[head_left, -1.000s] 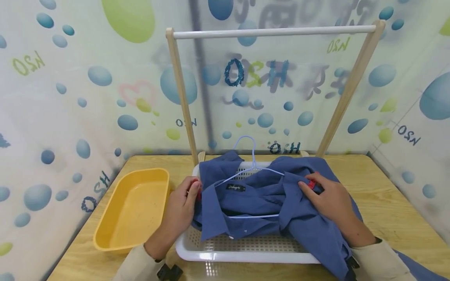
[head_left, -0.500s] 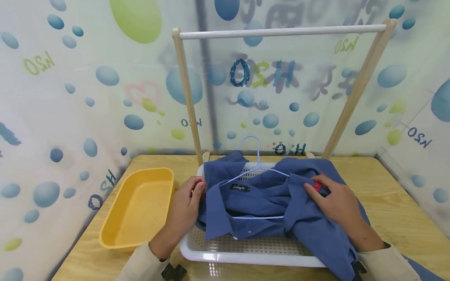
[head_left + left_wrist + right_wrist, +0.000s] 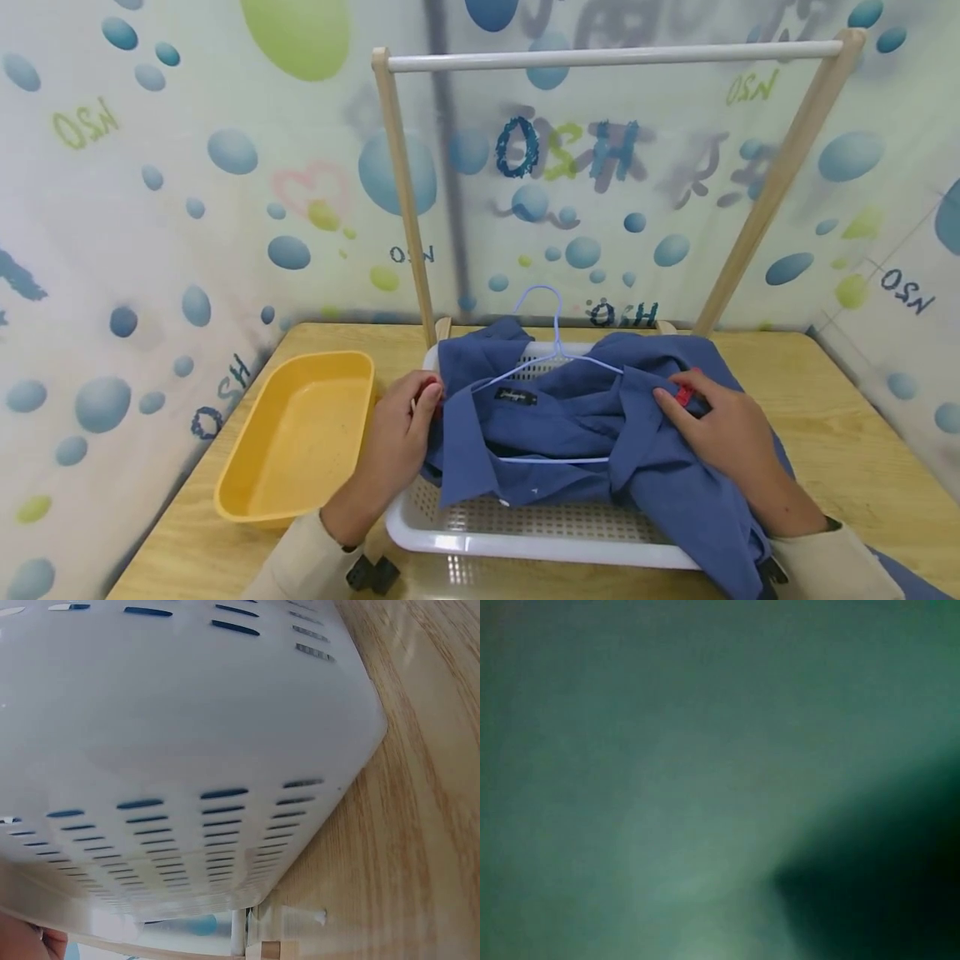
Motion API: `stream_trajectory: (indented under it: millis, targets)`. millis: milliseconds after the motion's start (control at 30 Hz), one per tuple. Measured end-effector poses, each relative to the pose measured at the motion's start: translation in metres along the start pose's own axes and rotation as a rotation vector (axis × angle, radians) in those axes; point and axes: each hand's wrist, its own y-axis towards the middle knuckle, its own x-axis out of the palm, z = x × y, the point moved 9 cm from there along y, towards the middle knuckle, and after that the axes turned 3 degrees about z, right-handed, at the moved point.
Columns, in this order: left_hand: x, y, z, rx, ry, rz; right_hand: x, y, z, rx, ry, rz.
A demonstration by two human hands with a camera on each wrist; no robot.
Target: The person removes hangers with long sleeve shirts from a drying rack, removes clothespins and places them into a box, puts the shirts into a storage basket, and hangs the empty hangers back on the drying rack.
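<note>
A dark blue collared shirt (image 3: 555,417) lies over a white perforated basket (image 3: 525,546), with a pale lilac wire hanger (image 3: 557,333) inside its neck and the hook standing up at the back. At the shirt's left shoulder, my left hand (image 3: 401,421) pinches a small red clip, mostly hidden by the fingers. Over on the right shoulder, my right hand (image 3: 723,429) holds another small red clip (image 3: 684,394) between thumb and forefinger against the cloth. The left wrist view shows mainly the basket's side (image 3: 187,712); the right wrist view is dark and blurred.
Left of the basket is a yellow tub (image 3: 296,433) on the wooden table (image 3: 847,400). Behind the basket rises a rack with wooden posts (image 3: 408,200) and a white rail (image 3: 615,57). Part of the shirt trails past the right forearm.
The scene has shifted a little to the right in the head view. Both hands keep their places at the shirt's shoulders, with hardly any movement against the cloth.
</note>
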Motion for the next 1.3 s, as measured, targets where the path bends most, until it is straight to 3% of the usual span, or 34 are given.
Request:
stream_trajectory:
  millis: [233,533,833,1300]
  targets:
    - [-0.001,0.0,0.0,-0.006,-0.005,0.006,0.0,0.001,0.0,0.0,-0.001,-0.004]
    - [-0.006,0.001,0.004,0.055,-0.007,0.053,0.0,0.001,0.0,-0.002,0.003,0.005]
    - [-0.007,0.001,0.004,0.037,-0.019,0.059,0.0,0.001,0.001,-0.002,-0.003,0.007]
    - [-0.012,0.001,0.006,0.082,-0.05,0.11,0.0,0.002,0.001,0.004,0.001,-0.001]
